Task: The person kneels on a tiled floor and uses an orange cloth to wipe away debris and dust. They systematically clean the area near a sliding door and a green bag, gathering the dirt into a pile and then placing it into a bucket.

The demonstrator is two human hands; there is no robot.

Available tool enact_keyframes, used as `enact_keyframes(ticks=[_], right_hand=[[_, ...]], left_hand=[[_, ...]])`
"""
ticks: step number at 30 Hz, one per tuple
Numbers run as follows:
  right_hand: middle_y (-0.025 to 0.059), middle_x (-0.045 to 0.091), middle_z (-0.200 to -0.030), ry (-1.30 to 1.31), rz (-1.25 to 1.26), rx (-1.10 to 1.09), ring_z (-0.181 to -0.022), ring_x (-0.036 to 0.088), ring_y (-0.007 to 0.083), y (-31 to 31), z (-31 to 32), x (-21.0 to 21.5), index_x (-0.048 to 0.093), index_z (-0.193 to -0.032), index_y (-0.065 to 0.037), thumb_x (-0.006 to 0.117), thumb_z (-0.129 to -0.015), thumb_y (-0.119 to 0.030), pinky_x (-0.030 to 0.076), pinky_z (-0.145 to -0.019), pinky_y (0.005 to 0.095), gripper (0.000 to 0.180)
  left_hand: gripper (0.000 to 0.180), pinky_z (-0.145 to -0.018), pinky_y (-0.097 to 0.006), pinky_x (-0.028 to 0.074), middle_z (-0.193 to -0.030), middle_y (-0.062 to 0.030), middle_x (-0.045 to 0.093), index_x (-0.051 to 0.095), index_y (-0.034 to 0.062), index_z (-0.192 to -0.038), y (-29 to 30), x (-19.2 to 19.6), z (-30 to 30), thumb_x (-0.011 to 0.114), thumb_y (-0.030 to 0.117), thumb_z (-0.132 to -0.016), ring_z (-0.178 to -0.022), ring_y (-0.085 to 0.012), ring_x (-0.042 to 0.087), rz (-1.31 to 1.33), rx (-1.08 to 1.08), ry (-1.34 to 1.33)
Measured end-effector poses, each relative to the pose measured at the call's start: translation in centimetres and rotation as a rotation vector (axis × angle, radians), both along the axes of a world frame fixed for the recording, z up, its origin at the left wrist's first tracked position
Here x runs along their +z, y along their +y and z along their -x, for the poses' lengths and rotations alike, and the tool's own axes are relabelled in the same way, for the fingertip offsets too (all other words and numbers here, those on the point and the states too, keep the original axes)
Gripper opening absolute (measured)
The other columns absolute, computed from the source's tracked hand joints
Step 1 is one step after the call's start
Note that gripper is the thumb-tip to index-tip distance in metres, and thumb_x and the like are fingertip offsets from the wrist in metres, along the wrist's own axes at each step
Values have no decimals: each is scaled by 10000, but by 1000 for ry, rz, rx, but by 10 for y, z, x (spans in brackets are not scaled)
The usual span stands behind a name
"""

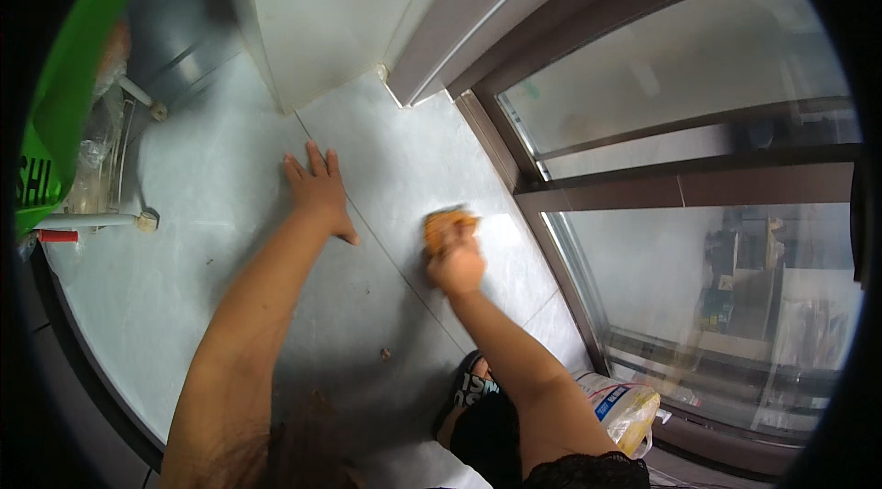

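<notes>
My left hand [319,195] rests flat on the grey tiled floor [395,158], its fingers spread and holding nothing. A dark seam between tiles runs just beside it. To the right, my right hand [458,267] presses an orange cloth [445,224] against the floor, near the sliding door's track. Motion blurs this hand and the cloth, so the cloth's folds and edges are hard to make out. Small brown crumbs [385,354] lie on the tiles between my forearms.
A brown-framed glass sliding door [680,186] closes off the right. Ahead is a pale wall corner [331,11]. A white-legged rack [92,221] with a green bag [69,94] stands left. My slippered foot [473,386] and a plastic-wrapped container [629,411] are at lower right.
</notes>
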State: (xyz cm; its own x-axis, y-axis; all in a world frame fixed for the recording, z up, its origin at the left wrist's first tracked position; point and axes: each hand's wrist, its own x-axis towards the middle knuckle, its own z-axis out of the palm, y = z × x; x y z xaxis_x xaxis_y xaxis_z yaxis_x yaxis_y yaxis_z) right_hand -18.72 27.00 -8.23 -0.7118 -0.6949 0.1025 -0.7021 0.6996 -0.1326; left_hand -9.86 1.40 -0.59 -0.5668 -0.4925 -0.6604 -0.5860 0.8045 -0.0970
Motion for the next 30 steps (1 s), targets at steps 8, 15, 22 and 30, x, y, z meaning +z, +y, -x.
enact_keyframes(ticks=[8,15,22,30], right_hand=[[141,585,-1288,-287,248,161,-1137,572,359,-74,131,46,635,-1237,-118,602,-753,-15,468,-998,404,497],[107,525,-1353,-23,-59,80,-1208,490,375,-123,140,-3,557,-1330,-183,659,-784,-216,473,-932,493,556],[149,569,-1286,-385,-351,371,-1135,587,361,55,64,61,585,-1270,-145,656,-766,-104,524,-930,427,510],[177,632,-1224,-235,7,362,-1109,573,379,-109,157,59,622,-1255,-70,709,-839,-285,473,-968,428,477]], left_hand=[[1445,-1155,-606,54,-1571,-327,22,29,0,-1541,-3,-12,-8,838,642,-530,-1413,-554,155,-10,39,61],[1436,-1150,-618,59,-1572,-325,16,35,-12,-1538,-4,-10,0,832,644,-539,-1404,-573,148,-37,-7,38],[1451,-1153,-611,64,-1573,-323,21,31,-10,-1539,-6,-5,-5,826,666,-531,-1405,-568,157,-21,11,53],[1456,-1154,-613,62,-1572,-324,15,43,-3,-1541,-6,-14,-8,854,627,-509,-1405,-578,130,-29,50,45]])
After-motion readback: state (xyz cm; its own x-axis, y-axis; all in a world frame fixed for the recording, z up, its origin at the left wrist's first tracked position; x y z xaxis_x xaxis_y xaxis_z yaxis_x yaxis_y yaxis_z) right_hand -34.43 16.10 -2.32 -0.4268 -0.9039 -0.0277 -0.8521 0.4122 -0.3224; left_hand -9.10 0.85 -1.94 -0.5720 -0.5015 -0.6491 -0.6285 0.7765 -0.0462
